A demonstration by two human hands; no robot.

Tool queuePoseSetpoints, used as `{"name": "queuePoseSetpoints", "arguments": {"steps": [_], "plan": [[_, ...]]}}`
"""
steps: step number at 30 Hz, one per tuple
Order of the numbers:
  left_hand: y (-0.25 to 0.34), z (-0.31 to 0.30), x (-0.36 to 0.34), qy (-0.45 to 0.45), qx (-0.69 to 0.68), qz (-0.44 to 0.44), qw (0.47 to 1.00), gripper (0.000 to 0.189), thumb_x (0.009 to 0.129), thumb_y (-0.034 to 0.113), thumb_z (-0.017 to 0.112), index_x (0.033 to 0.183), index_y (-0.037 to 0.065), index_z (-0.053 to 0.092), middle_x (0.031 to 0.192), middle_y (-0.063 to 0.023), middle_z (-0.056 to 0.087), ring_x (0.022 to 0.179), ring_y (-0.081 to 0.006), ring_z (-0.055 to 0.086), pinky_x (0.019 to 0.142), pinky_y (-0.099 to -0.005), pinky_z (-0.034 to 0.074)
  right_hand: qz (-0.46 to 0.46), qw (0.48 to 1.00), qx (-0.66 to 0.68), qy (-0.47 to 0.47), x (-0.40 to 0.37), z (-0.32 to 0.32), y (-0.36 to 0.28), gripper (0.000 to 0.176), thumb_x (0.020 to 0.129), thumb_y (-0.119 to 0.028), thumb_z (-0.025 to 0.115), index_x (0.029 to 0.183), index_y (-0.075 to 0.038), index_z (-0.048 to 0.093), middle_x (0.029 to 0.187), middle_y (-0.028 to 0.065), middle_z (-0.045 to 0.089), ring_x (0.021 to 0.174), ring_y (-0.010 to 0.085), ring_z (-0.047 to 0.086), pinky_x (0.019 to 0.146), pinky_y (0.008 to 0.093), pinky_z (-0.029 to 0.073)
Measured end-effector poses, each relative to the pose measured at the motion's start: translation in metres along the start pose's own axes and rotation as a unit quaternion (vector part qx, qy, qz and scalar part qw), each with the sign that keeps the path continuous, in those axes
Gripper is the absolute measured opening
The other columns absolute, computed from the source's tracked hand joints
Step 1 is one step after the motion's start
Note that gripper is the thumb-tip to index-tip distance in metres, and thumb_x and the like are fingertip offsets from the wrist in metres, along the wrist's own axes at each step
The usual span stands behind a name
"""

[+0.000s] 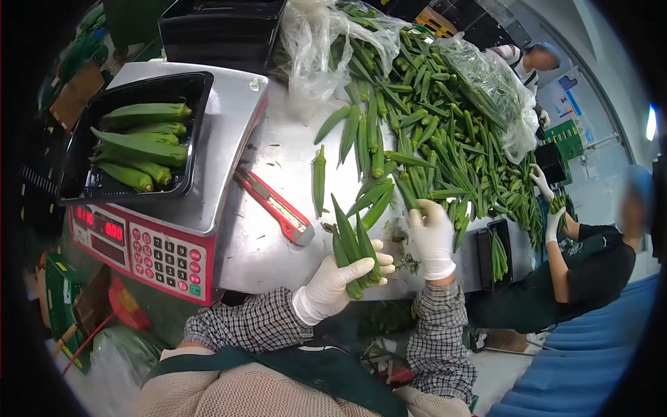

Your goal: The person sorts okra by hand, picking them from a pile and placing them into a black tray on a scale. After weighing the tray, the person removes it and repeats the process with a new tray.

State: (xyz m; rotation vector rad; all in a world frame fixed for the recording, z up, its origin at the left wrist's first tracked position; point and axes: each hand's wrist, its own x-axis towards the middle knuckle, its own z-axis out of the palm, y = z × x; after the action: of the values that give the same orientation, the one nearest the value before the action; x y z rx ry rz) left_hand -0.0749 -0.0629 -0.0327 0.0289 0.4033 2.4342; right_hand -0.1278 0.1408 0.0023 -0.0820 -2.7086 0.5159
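My left hand [340, 283], in a white glove, is closed around a few green okra pods [365, 244], their tips pointing up and away from me. To its right, my gloved right hand [432, 240] pinches the end of another okra pod [405, 190] at the near edge of the pile. Loose okra [375, 201] lies on the metal table [285, 167] just beyond both hands. A red utility knife [276, 206] rests left of them, beside a single okra pod [319, 179].
A black tray of okra [191, 163] sits on a red-and-silver scale [170, 260] at left. The large okra pile [445, 118] has clear plastic bags [500, 97] over it. Right of me, a co-worker [590, 257] handles okra near another black tray [484, 257]; another person [524, 69] stands farther back.
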Motion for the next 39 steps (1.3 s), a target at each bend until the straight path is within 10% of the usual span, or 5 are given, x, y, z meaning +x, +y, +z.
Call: {"name": "queuePoseSetpoints", "arguments": {"steps": [6, 9, 16, 25, 39], "plan": [[-0.005, 0.002, 0.001, -0.001, 0.0, 0.014, 1.0, 0.046, 0.086, 0.017, 0.061, 0.124, -0.001, 0.04, 0.11, -0.0133, 0.056, 0.102, -0.0231, 0.057, 0.085, -0.0367, 0.05, 0.112, 0.926, 0.357, -0.042, -0.038, -0.049, -0.04, 0.022, 0.081, -0.005, 0.062, 0.102, 0.001, 0.059, 0.09, 0.0056, 0.062, 0.076, 0.0097, 0.057, 0.067, 0.0219, 0.046], [-0.002, -0.002, 0.0, 0.008, -0.007, 0.008, 1.0, 0.047, 0.085, 0.016, 0.062, 0.124, -0.001, 0.04, 0.11, -0.0129, 0.056, 0.101, -0.0228, 0.057, 0.085, -0.0367, 0.05, -0.161, 0.954, 0.224, -0.114, -0.04, -0.048, -0.055, 0.024, 0.075, -0.007, 0.068, 0.097, -0.002, 0.061, 0.089, 0.0103, 0.06, 0.081, 0.0209, 0.058, 0.071, 0.0297, 0.046], [-0.001, -0.001, -0.002, 0.006, -0.018, 0.003, 1.0, 0.046, 0.084, 0.009, 0.06, 0.123, 0.0, 0.04, 0.109, -0.0127, 0.056, 0.1, -0.0224, 0.058, 0.085, -0.0366, 0.05, -0.02, 0.989, -0.14, -0.037, -0.004, 0.006, 0.022, 0.04, 0.079, -0.013, 0.064, 0.115, 0.0, 0.054, 0.093, 0.0123, 0.06, 0.079, 0.0253, 0.058, 0.073, 0.0349, 0.047], [-0.001, 0.0, -0.001, 0.005, 0.017, 0.005, 1.0, 0.045, 0.083, 0.016, 0.061, 0.122, 0.002, 0.042, 0.109, -0.0146, 0.057, 0.101, -0.0265, 0.058, 0.086, -0.0416, 0.049, 0.217, 0.842, 0.493, 0.002, -0.002, -0.065, 0.027, 0.018, 0.089, -0.016, 0.057, 0.097, 0.001, 0.061, 0.069, 0.0023, 0.058, 0.053, 0.0073, 0.05, 0.049, 0.0188, 0.04], [0.0, 0.0, -0.006, -0.175, -0.05, -0.078, 0.98, 0.068, 0.087, 0.049, 0.051, 0.131, -0.001, 0.033, 0.126, -0.0209, 0.047, 0.117, -0.0319, 0.048, 0.095, -0.0455, 0.042, 0.054, 0.821, 0.202, -0.532, 0.05, -0.108, -0.111, 0.022, 0.084, -0.016, 0.059, 0.089, 0.006, 0.062, 0.065, 0.0048, 0.061, 0.055, 0.0095, 0.056, 0.051, 0.0215, 0.045]]}}
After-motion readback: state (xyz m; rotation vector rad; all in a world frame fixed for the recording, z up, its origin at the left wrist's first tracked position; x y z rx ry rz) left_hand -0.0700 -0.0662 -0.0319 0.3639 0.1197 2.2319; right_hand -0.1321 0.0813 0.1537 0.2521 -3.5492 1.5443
